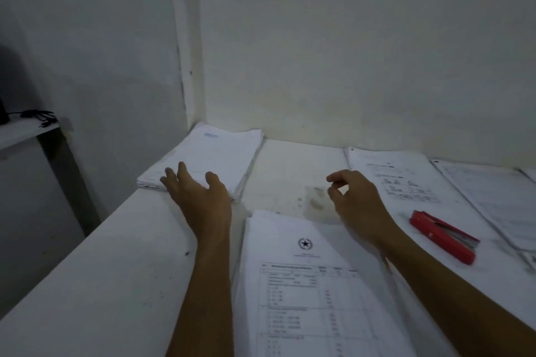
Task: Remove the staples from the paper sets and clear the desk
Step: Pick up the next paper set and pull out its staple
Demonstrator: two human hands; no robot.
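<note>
A thick stack of white papers lies in the far left corner of the white desk. My left hand hovers over its near edge with fingers spread, holding nothing. A printed paper set with a star emblem lies in front of me. My right hand hangs above the bare desk middle, thumb and forefinger close together; whether they pinch something is too small to tell. A red stapler lies to the right of that hand.
More printed sheets and another paper set lie along the back right. White walls close the desk at the back and left. A low shelf with black cables stands at far left.
</note>
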